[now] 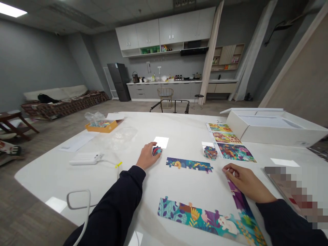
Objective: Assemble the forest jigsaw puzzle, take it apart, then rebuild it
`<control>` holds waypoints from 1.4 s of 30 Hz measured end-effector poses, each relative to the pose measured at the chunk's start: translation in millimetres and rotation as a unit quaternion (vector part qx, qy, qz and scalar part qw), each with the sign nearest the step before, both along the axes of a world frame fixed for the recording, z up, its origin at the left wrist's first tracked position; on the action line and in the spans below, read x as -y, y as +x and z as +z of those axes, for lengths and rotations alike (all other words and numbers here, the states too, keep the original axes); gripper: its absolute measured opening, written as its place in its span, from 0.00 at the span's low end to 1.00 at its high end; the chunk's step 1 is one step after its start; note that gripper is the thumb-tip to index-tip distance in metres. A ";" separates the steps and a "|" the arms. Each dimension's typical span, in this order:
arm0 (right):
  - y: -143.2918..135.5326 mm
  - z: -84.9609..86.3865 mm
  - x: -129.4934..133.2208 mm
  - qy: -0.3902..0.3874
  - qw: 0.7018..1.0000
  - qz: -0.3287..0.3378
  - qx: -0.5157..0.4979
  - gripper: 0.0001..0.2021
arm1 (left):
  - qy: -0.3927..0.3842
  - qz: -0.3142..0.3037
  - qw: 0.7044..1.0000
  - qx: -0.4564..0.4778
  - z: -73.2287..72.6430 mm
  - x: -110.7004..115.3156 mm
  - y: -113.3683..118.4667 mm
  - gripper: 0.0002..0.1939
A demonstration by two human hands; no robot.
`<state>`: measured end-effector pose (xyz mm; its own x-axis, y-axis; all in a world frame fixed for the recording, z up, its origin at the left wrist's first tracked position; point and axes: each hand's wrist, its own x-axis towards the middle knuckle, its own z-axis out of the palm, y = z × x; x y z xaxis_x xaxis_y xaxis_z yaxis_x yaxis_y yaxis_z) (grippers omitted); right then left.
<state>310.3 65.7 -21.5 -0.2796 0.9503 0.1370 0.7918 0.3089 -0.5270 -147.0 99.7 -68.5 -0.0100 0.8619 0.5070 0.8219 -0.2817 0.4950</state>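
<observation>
My left hand (148, 155) is closed around a small stack of puzzle pieces (157, 150), thumb and fingers at its sides. A joined strip of dark blue puzzle pieces (189, 164) lies between my hands. Closer to me is a larger assembled puzzle section (197, 216) with leaves, flowers and a white rabbit; its right side runs up in purple pieces (236, 194). My right hand (247, 182) hovers or rests at the upper end of that side, fingers curled and thumb pressed in. Whether a piece sits between its fingertips is hidden. Another pile of pieces (210, 152) lies beyond the blue strip.
Picture sheets (232, 141) lie beside a white box (269, 131) at the right. A pixelated flat object (292, 194) is near my right arm. At the left are a yellow box with pieces (101, 126), clear plastic (118, 138) and a white power bank (85, 159) with a cable.
</observation>
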 end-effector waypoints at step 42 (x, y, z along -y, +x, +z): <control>2.4 -0.3 -1.0 0.016 1.000 -0.008 0.005 0.16 | 0.265 -0.145 0.953 -0.003 82.3 69.8 63.2 0.25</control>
<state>312.7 66.7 -21.8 -0.2658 0.9497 0.1657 0.8016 0.3132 -0.5093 -83.8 29.8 13.8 0.1935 0.4509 0.8713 0.6734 -0.7069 0.2163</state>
